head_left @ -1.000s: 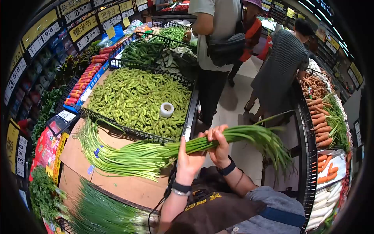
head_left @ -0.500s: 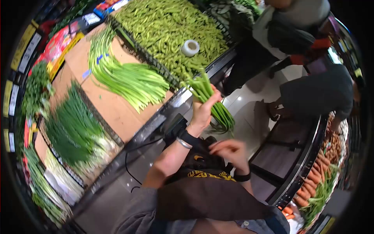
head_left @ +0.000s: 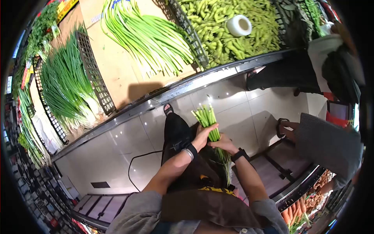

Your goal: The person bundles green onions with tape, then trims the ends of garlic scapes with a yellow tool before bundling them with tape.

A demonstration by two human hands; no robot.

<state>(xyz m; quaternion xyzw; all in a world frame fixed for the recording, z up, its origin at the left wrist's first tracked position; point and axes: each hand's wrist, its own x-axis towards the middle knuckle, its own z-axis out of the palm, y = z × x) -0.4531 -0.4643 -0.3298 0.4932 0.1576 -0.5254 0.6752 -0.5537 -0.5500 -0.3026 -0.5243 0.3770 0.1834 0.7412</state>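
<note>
A bunch of garlic scapes [head_left: 204, 116], long green stalks with pale cut ends, is held upright in front of my apron. My left hand [head_left: 203, 136] wraps the stalks from the left, thumb across the front. From the right, my right hand [head_left: 223, 143] grips the bunch slightly lower, its fingers partly hidden behind the stalks. Thin tips of the bunch hang down below the hands toward the apron [head_left: 191, 163]. A larger pile of the same garlic scapes [head_left: 152, 37] lies on the display ahead, bound with a blue tie at the top.
Green pods [head_left: 249, 46] fill a crate at the back, with a roll of clear film [head_left: 239, 25] on top. Green onions [head_left: 68, 80] lie at left. The counter edge [head_left: 156, 97] crosses ahead. Two people stand at right, near carrots [head_left: 294, 212].
The garlic scapes have come down from beside the counter to in front of my apron. My right hand, previously free and blurred, now grips them too. My view has turned.
</note>
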